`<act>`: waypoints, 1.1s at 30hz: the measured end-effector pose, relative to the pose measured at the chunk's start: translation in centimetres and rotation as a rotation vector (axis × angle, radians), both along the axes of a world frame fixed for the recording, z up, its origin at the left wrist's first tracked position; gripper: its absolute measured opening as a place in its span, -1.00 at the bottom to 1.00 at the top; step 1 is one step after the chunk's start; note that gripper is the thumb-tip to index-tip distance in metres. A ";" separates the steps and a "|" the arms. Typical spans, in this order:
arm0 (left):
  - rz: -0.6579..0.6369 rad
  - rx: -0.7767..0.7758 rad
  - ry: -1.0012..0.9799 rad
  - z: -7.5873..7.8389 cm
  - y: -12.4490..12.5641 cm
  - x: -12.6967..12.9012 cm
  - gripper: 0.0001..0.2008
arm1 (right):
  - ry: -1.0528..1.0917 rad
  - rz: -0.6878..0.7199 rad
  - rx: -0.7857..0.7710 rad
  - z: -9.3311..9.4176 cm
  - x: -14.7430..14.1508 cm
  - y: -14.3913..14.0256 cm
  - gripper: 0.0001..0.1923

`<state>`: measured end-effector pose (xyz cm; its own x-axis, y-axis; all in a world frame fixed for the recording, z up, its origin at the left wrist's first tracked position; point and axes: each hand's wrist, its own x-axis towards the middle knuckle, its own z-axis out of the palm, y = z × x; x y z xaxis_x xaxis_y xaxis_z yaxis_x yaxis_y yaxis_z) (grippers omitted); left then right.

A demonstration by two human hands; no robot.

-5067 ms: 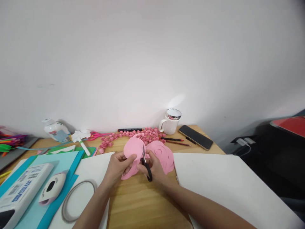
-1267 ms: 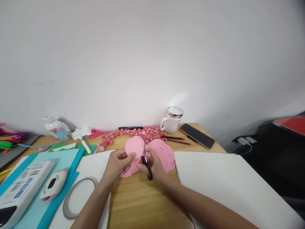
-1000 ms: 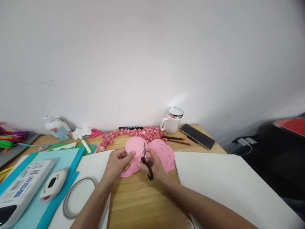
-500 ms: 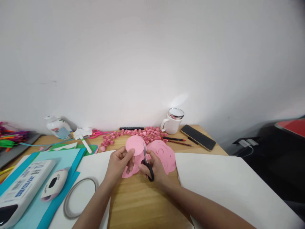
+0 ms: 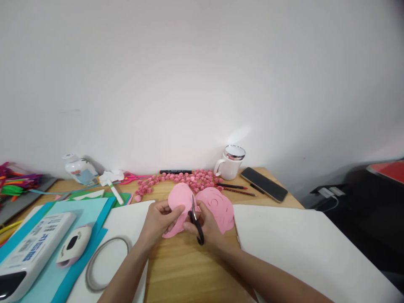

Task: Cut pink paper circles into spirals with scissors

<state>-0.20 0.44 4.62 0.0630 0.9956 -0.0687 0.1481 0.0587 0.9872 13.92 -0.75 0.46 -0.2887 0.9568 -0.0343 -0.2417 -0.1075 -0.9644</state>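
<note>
Between the thumb and fingers of my left hand is a round pink paper disc, held up above the table. My right hand grips black-handled scissors by the loops, their blades pointing away from me along the disc's right edge. Whether the blades are closed on the paper is hard to make out. Under and behind both hands lies a pile of pink paper circles, some with curved cuts in them. Many small rolled pink paper rosettes are spread beyond it.
A white mug, pencils and a phone stand or lie at the back right. On the left are a tape roll, a glue-tape dispenser, a white box, coloured paper and a bottle.
The disc has turned slightly in my left hand, and the scissors have shifted a little along its right edge. The whole view has moved slightly.
</note>
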 end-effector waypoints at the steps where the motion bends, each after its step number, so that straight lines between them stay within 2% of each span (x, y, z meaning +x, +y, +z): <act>1: 0.003 0.003 0.004 0.0 0.0 0.0 -0.66 | -0.008 -0.002 -0.006 -0.1 0.0 0.0 -0.42; 9: 0.019 0.019 -0.007 -0.3 0.0 0.0 -0.65 | -0.053 -0.019 0.015 -0.7 0.0 0.1 -0.47; 17: -0.048 -0.003 -0.162 -0.2 0.0 0.2 -0.75 | -0.008 0.016 0.011 -1.7 -0.3 0.1 -0.51; 27: -0.029 -0.040 -0.026 0.1 -0.2 0.0 -0.69 | 0.038 -0.003 0.022 0.3 0.0 0.0 -0.46; 33: -0.030 -0.035 -0.012 0.0 -0.1 0.0 -0.69 | -0.013 -0.007 0.038 0.1 0.0 0.1 -0.50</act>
<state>-0.20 0.34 4.64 0.0935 0.9903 -0.1025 0.1383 0.0891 0.9864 13.93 -0.68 0.54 -0.2821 0.9594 -0.0013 -0.2296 -0.0688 -0.9708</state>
